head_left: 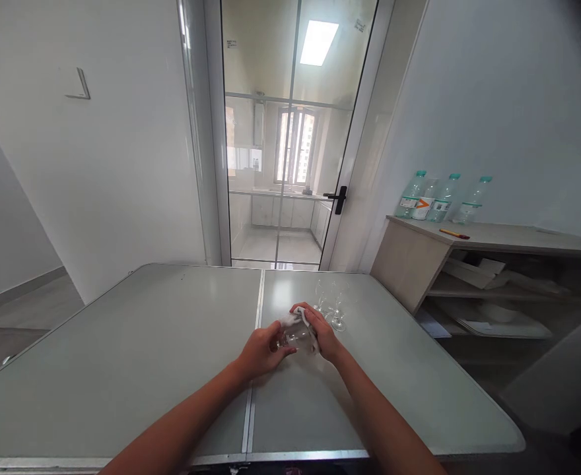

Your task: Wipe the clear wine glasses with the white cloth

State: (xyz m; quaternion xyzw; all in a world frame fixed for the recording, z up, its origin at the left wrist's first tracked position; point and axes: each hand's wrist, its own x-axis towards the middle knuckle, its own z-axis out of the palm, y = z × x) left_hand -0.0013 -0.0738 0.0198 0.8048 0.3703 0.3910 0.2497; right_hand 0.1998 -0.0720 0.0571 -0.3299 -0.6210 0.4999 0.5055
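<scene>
My left hand (262, 348) is closed around a clear glass (296, 336) held on its side just above the grey folding table (146, 343). My right hand (321, 330) presses a white cloth (304, 322) against the glass's far end, fingers wrapped over it. Just beyond my right hand, two or three clear stemmed glasses (334, 305) stand upright on the table.
A wooden shelf unit (473, 264) stands to the right, with three water bottles (442, 198) and a pencil on top and papers on its shelves. A glass door (290, 132) with a black handle faces me beyond the table. White wall on the left.
</scene>
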